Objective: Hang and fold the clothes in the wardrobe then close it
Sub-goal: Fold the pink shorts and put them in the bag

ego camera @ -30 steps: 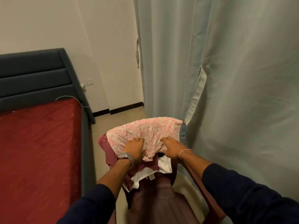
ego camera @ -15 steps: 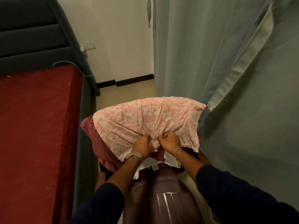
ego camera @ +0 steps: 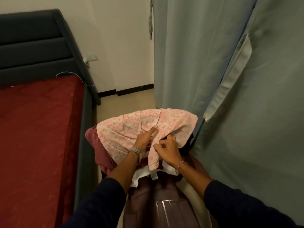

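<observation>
head view: since half a second ago, pulled apart from the tight pinch at the middle, with a strip of the pink floral garment [ego camera: 144, 127] now drawn toward the body. left hand [ego camera: 144, 141] with fingers curled into the cloth, thumb up against a fold. right hand [ego camera: 167, 149] clenched round the drawn-down strip. garment spread on top of a pile of clothes [ego camera: 98, 148], between the red bed [ego camera: 37, 137] and the grey-green wardrobe curtain [ego camera: 189, 55]. white garment [ego camera: 139, 176] just beneath the wrists.
</observation>
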